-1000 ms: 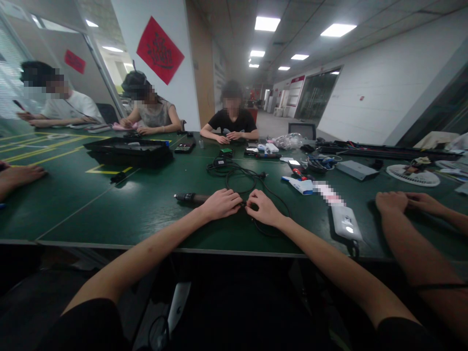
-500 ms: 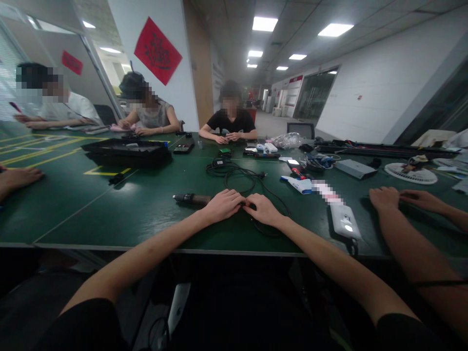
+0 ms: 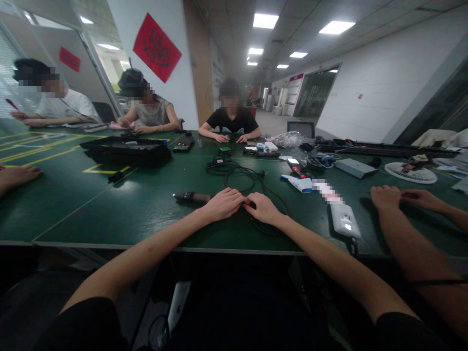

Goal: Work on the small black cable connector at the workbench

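My left hand (image 3: 227,201) and my right hand (image 3: 263,207) meet over the near part of the green table (image 3: 146,214). The fingertips of both are pinched together, and whatever sits between them is too small and covered to make out. Just left of my left hand lies a dark, cylindrical hand tool (image 3: 192,197) with a narrow metal tip pointing left; my hand and forearm cover its right end. A black cable (image 3: 234,170) with a plug lies coiled beyond my hands. One strand runs down behind my right hand.
A black tray (image 3: 126,148) stands at left. To the right lie a blue-white packet (image 3: 300,184), a white power bank-like device (image 3: 344,220), a grey box (image 3: 354,168) and a round white grille (image 3: 410,172). Co-workers' hands (image 3: 385,197) rest on both sides; several people sit opposite.
My hands stay in nearly the same place, still pinched together. The person opposite has moved their hands apart on the table. The camera view has shifted slightly.
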### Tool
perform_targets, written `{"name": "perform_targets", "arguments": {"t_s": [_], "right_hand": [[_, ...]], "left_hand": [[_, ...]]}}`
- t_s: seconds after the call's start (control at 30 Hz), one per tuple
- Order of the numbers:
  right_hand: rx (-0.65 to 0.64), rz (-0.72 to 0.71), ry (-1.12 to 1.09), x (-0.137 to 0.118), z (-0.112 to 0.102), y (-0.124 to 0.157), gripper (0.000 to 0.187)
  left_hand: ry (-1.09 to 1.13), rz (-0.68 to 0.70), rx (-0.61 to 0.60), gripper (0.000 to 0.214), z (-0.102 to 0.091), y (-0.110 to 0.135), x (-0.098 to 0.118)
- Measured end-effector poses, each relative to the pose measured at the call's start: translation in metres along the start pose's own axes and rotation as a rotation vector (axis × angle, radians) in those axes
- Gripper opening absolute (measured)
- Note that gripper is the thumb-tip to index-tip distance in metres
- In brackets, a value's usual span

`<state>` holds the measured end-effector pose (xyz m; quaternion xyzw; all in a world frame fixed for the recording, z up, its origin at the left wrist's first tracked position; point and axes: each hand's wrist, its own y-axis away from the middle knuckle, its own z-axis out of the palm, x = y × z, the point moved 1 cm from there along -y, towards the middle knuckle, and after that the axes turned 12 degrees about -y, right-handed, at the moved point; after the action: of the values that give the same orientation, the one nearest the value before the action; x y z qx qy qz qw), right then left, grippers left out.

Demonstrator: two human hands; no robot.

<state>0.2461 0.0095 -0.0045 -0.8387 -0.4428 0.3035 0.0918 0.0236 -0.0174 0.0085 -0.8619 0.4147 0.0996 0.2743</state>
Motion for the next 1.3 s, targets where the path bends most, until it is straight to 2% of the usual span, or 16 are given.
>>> {"name": "perform_targets", "arguments": {"t_s": [0.47, 0.63, 0.8, 1.0, 1.3], "right_hand": [[-0.005, 0.002, 0.005, 0.001, 0.002, -0.001, 0.014], [-0.004, 0.011, 0.001, 0.001, 0.002, -0.001, 0.014], [0.000, 0.016, 0.000, 0.002, 0.003, -0.001, 0.015], [-0.006, 0.025, 0.011, 0.003, 0.003, -0.001, 0.016], [-0.004, 0.017, 0.016, 0.001, 0.003, -0.001, 0.015]], "left_hand": [[0.036, -0.010, -0.009, 0.030, -0.006, -0.001, 0.000], [0.078, 0.010, -0.004, 0.040, -0.007, 0.000, 0.000], [0.039, -0.009, -0.017, 0.037, -0.005, -0.001, 0.000], [0.047, -0.001, -0.012, 0.049, -0.004, -0.001, -0.001], [0.000, -0.032, -0.017, 0.047, 0.004, -0.001, 0.000]]}}
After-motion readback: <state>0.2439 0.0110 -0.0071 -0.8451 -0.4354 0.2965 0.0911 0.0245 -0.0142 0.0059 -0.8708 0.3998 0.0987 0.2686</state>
